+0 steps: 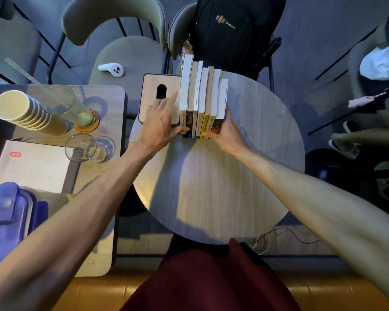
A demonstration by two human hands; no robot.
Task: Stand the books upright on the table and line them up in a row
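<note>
Squeezing books (202,95) btw. hands: left hand (160,124) flat, fingers spread; right hand (226,133) cups row end. Prob. light, tippy; hold outer covers.

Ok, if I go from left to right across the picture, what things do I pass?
Stack of paper cups → white controller → left hand → row of books → right hand.

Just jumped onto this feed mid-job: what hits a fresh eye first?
The books stand upright in a tight row on the far side of the round table, the left hand flat against one end, the right hand curled round the other. A black backpack sits on a chair just behind, and stacked paper cups stand on the neighbouring table.
</note>
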